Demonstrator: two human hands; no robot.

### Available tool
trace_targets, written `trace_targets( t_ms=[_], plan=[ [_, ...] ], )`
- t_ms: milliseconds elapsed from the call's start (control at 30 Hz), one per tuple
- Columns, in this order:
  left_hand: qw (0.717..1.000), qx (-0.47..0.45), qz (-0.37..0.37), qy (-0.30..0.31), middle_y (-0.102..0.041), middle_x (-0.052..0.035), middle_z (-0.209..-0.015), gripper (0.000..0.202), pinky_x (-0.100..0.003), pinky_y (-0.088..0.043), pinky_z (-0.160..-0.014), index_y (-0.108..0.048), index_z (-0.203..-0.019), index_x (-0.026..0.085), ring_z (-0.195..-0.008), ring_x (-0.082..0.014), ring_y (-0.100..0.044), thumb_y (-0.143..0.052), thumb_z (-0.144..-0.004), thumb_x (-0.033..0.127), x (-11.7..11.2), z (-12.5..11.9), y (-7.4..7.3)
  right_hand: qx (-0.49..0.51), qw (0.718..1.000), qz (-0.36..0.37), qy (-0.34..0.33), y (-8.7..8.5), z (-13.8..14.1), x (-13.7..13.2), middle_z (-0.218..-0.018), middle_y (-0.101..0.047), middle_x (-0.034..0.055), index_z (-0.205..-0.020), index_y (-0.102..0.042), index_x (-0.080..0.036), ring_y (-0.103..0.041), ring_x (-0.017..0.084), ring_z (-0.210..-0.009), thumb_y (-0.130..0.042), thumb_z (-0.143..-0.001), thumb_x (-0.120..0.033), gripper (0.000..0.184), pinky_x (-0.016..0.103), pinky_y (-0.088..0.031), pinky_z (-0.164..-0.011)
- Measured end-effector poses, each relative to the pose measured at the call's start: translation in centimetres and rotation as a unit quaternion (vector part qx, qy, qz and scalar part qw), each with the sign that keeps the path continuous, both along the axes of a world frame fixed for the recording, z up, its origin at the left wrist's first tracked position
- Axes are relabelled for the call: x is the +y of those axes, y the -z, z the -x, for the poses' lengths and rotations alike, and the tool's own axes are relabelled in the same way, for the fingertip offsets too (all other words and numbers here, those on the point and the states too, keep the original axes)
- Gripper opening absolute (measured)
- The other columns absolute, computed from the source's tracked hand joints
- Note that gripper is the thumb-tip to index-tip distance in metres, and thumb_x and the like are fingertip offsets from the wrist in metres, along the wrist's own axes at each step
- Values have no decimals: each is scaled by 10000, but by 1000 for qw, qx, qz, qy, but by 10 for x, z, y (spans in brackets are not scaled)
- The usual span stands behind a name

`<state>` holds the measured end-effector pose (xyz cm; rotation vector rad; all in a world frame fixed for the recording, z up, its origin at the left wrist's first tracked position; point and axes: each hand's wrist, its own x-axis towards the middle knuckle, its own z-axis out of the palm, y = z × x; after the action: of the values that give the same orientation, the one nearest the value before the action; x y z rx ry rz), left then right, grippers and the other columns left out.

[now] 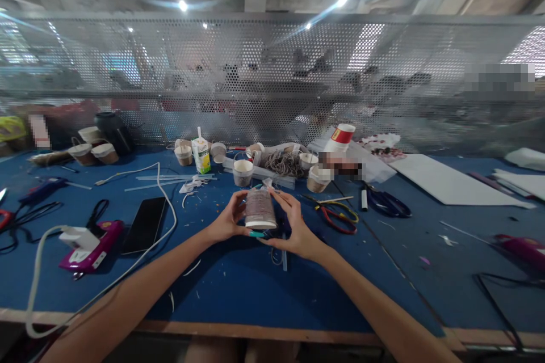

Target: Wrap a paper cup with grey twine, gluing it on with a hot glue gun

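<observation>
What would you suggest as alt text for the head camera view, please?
A person's left hand and right hand hold a cord-wrapped cup over a blue table. Nearby are a black phone, a drink carton and small cups; a perforated metal screen stands behind.

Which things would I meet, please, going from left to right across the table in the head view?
Glue gun → power strip → phone → juice carton → left hand → wrapped cup → right hand → pliers → scissors → white board.
</observation>
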<state>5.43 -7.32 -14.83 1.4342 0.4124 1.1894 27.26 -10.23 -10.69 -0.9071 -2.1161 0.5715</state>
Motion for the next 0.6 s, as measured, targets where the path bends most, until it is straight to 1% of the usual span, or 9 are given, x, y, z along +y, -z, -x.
trace_targets(
  t_ms=[67,133,233,300,367,467,533,600],
  plan=[
    [1000,11,-8,11,-357,-109,-1436,862,-525,-362,-1065,-411,-1219,297,-1319,-318,-401,-882,-498,331,-1,-1,0,-2,1000,-21,4,5,1,3,-1380,-304,152,-1374,-292,-204,-272,303,-1353,-702,-729,-432,797,467,-225,-1133],
    [999,34,-19,19,-331,-116,-1457,879,-535,-345,-1074,-384,-1249,302,-1336,-324,-377,-870,-520,355,-1,-1,0,19,999,-29,5,11,-1,8,-1333,-347,150,-1327,-307,-217,-338,296,-1315,-671,-764,-402,696,477,-272,-1110],
    [995,78,-66,12,-338,-140,-1451,948,-520,-291,-1113,-305,-1331,272,-1367,-326,-327,-847,-561,382,-4,0,-3,38,999,-34,16,15,-3,12,-1278,-388,141,-1278,-289,-241,-416,298,-1252,-724,-717,-386,724,487,-351,-1059],
    [987,110,-111,-18,-316,-151,-1461,978,-506,-249,-1140,-252,-1377,242,-1383,-326,-293,-826,-596,373,-6,2,-5,16,998,-52,31,15,-2,11,-1274,-402,137,-1288,-281,-248,-433,303,-1233,-727,-711,-353,736,493,-369,-1045],
    [976,145,-151,-66,-282,-157,-1475,967,-506,-227,-1152,-222,-1401,223,-1392,-329,-270,-797,-634,353,-7,4,-6,-17,996,-79,40,12,0,9,-1289,-413,135,-1310,-281,-250,-432,308,-1229,-695,-728,-281,715,501,-368,-1044],
    [954,204,-188,-117,-310,-160,-1453,890,-519,-226,-1152,-256,-1401,210,-1381,-328,-288,-758,-674,323,-7,7,-7,-66,990,-119,47,10,4,6,-1302,-436,128,-1331,-276,-254,-421,312,-1233,-639,-721,-154,717,519,-360,-1040],
    [943,234,-196,-132,-361,-155,-1412,848,-531,-258,-1137,-296,-1390,217,-1350,-324,-335,-752,-681,319,-7,8,-8,-78,985,-149,48,8,6,5,-1318,-434,133,-1347,-244,-254,-402,311,-1254,-604,-731,-120,725,529,-355,-1035],
    [939,247,-190,-145,-403,-144,-1360,860,-535,-336,-1096,-306,-1390,234,-1298,-317,-392,-763,-667,322,-7,9,-10,-75,981,-175,40,5,6,5,-1372,-382,155,-1357,-183,-245,-348,314,-1312,-589,-758,-137,731,541,-339,-1038]
  ],
)
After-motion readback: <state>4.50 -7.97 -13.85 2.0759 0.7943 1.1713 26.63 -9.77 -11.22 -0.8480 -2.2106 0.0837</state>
